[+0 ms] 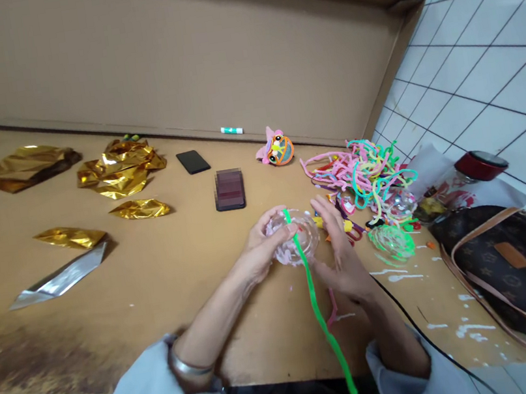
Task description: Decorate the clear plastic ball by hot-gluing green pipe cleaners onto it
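My left hand (270, 245) grips a round clear plastic cup (307, 243) from its left side, the thumb pressed over the top. Under that thumb lies a bright green pipe cleaner (313, 295), which crosses the cup and hangs down toward my lap. Whitish-pink material shows on the cup's wall. At the cup's right side is my right hand (338, 255), its fingers apart and nothing visible between them; whether it touches the cup is hard to tell. A short pink strand (332, 308) lies below that hand.
Tangled pipe cleaners (358, 173) and a green-wrapped clear cup (392, 243) lie right, beside a brown handbag (515, 265) and red-lidded jar (476, 166). A decorated mask-like craft (275, 149), two phones (193, 161), a glue stick (232, 130) and gold foil (123, 168) lie beyond.
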The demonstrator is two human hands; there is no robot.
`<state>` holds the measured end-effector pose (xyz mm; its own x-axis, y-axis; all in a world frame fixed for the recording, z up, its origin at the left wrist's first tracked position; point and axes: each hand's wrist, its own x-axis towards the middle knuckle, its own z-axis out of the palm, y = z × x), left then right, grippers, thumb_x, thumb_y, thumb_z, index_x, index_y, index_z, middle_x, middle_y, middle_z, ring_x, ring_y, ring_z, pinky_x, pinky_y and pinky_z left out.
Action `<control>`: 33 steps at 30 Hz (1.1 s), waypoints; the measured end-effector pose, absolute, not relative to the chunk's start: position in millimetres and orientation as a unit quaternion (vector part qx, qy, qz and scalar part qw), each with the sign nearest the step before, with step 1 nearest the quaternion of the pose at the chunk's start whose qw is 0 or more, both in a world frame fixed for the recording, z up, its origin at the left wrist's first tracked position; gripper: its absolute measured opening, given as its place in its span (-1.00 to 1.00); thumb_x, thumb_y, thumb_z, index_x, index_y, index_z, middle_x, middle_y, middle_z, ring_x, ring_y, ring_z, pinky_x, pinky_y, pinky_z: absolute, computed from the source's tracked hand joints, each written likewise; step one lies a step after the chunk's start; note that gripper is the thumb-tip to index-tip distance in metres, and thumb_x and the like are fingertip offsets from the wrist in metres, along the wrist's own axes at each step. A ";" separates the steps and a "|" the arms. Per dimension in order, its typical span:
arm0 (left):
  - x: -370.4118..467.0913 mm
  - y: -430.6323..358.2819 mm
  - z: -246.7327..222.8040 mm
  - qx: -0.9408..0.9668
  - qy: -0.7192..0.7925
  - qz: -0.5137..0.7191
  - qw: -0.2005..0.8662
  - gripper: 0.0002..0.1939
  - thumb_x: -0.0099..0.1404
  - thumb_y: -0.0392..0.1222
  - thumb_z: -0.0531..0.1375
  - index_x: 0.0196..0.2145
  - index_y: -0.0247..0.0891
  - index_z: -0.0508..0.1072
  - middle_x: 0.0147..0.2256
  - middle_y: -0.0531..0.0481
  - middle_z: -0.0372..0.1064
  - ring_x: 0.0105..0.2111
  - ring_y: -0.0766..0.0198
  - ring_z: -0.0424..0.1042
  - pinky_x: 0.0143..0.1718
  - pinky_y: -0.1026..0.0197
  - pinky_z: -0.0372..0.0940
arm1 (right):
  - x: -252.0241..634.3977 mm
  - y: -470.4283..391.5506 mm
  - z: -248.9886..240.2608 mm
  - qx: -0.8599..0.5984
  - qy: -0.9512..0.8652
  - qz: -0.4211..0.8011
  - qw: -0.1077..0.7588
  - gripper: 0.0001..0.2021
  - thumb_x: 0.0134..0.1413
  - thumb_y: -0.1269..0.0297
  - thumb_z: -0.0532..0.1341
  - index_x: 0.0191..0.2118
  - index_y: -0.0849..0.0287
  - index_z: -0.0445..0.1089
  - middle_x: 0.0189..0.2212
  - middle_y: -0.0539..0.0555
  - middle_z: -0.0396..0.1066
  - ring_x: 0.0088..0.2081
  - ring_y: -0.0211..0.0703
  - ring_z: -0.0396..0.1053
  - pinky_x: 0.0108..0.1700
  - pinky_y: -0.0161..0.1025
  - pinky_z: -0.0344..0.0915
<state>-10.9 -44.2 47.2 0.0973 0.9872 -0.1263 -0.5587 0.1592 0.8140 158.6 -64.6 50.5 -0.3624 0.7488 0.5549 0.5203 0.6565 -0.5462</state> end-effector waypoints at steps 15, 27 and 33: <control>-15.2 -44.6 43.0 0.320 0.286 0.482 0.764 -0.47 -0.16 -0.16 0.53 -0.18 -0.26 0.55 -0.28 -0.01 0.51 -0.36 0.32 0.44 -0.25 0.29 0.29 | 160.2 -60.1 54.4 -0.380 -0.844 0.224 0.307 0.00 -0.21 -0.01 0.46 0.34 0.10 0.03 0.37 0.35 -0.05 0.39 0.21 -0.05 0.30 0.19 0.12; -16.8 -42.4 34.5 0.363 0.257 0.453 0.773 -0.54 -0.01 -0.13 0.47 -0.13 -0.26 0.55 -0.15 -0.08 0.53 -0.25 0.24 0.47 -0.18 0.26 0.32 | 156.6 -58.6 56.1 -0.344 -0.836 0.242 0.353 -0.15 -0.32 0.25 0.50 0.17 0.07 0.19 0.14 0.20 0.31 0.16 0.10 0.27 0.20 0.10 0.23; -17.9 -42.5 30.9 0.378 0.237 0.442 0.778 -0.50 0.03 -0.10 0.45 -0.07 -0.26 0.52 -0.12 -0.06 0.51 -0.19 0.23 0.45 -0.12 0.27 0.32 | 154.1 -58.8 60.3 -0.322 -0.849 0.221 0.357 -0.22 -0.31 0.25 0.48 0.12 0.04 0.21 0.07 0.17 0.35 0.12 0.10 0.30 0.17 0.08 0.26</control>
